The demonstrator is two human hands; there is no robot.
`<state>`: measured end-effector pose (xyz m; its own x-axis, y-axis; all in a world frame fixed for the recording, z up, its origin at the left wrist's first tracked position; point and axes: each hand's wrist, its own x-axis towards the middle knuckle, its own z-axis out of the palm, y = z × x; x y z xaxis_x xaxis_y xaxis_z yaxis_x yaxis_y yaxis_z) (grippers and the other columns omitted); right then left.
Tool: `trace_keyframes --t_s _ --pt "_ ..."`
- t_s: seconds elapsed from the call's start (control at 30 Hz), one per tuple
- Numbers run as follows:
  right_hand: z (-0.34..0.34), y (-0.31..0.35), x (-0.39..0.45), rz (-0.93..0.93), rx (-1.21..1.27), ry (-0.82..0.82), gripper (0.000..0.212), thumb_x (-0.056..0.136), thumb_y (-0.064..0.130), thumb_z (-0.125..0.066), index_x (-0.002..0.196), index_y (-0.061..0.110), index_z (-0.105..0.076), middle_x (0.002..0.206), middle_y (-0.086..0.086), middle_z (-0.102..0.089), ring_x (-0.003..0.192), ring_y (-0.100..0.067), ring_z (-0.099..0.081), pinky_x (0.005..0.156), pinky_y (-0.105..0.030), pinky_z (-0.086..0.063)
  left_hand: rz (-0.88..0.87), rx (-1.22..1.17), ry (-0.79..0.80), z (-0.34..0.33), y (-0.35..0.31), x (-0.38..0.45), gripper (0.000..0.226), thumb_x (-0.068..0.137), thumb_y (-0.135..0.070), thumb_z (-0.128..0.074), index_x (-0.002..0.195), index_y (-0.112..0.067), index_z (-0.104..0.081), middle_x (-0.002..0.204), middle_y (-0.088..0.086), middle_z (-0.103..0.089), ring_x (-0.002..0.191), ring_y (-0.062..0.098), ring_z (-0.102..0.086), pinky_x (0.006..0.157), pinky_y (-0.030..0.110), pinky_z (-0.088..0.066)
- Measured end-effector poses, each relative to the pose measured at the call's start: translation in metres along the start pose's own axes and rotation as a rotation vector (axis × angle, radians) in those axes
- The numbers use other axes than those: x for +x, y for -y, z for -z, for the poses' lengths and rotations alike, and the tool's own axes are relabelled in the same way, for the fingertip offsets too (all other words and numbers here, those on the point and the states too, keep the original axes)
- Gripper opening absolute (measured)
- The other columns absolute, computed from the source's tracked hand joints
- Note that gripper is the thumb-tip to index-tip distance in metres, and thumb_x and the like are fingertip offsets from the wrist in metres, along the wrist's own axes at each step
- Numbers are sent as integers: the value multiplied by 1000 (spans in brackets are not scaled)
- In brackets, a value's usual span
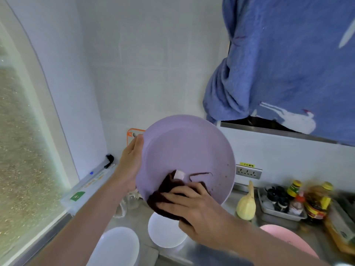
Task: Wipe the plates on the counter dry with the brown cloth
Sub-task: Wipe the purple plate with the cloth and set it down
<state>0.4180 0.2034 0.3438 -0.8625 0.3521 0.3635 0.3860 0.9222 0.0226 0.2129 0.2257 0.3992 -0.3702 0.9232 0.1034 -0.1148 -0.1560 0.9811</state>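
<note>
A lilac plate [189,150] is held up tilted above the counter, its face toward me. My left hand [131,162] grips its left rim, thumb over the edge. My right hand [197,210] presses the dark brown cloth [165,196] against the plate's lower face, fingers curled round the cloth. A white label and a loose thread of the cloth lie on the plate. On the counter below sit two white plates [165,233] [117,246] and a pink plate [288,240] at the right.
The steel counter [134,217] carries clear glasses [132,200], a pale yellow squash-like thing [246,204], a tray of small jars [278,202] and oil and sauce bottles [317,202]. A wall socket [248,171] is behind. A blue cloth [288,64] hangs upper right; window at left.
</note>
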Motion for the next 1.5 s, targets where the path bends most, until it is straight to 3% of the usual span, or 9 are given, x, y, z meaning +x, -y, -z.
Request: trace_keyframes --t_s 0.17,0.33,0.43,0.7,0.93,1.03,1.2,1.4,1.5 --pt "24 -45 -18 96 -170 96 42 83 25 -55 121 43 -59 135 26 -54 120 -9 -49 99 -44 -31 7 87 20 14 -2 -1 23 102 -42 -40 98 -39 -63 101 -9 -69 90 13 -66 81 33 -54" --pt "54 -84 -13 167 -385 106 36 81 28 -48 111 42 -62 133 21 -56 114 -14 -53 94 -41 -33 70 84 54 19 0 -3 18 101 -35 -46 110 -39 -61 113 -4 -70 103 21 -67 90 42 -54" --pt "72 -96 -4 88 -433 34 37 80 25 -45 109 37 -65 130 17 -60 110 -18 -60 96 -39 -34 51 84 82 18 0 -4 26 102 -28 -48 95 -50 -60 102 -15 -68 93 9 -66 76 30 -52" --pt "24 -56 -13 -12 -311 -14 46 78 29 -50 123 36 -59 138 15 -55 109 -20 -57 91 -40 -32 125 -62 -58 21 7 -1 27 101 -25 -50 126 -25 -60 110 1 -70 93 20 -67 72 31 -53" --pt "-17 -21 24 72 -177 -8 53 88 26 -45 140 30 -41 148 11 -42 116 -21 -50 90 -39 -47 161 44 -77 0 15 -1 20 99 -34 -51 113 -22 -61 107 0 -71 91 17 -67 77 32 -55" --pt "-19 -31 52 17 -238 -150 50 89 21 -48 138 28 -46 146 6 -47 115 -24 -53 88 -40 -46 213 38 -99 -5 18 -1 39 88 -50 -62 110 -19 -66 101 3 -74 88 15 -70 67 24 -56" --pt "1 -70 83 -129 -368 -274 46 88 20 -41 132 24 -56 140 1 -53 113 -24 -52 87 -36 -34 224 44 -36 -5 27 -9 75 59 -75 -67 118 -28 -68 109 -1 -76 97 17 -72 81 32 -57" --pt "-2 -99 54 -349 -468 -267 49 83 17 -41 127 28 -61 121 -3 -63 95 -32 -61 73 -43 -48 204 -65 -165 12 33 -4 26 87 -45 -66 105 -26 -68 85 -7 -75 69 10 -73 47 19 -52" --pt "-23 -92 23 -378 -383 -225 50 75 9 -62 120 30 -66 110 -3 -68 82 -32 -64 67 -43 -53 166 -68 -245 9 42 4 27 89 -39 -67 108 -19 -68 81 -8 -70 63 7 -66 33 12 -44"
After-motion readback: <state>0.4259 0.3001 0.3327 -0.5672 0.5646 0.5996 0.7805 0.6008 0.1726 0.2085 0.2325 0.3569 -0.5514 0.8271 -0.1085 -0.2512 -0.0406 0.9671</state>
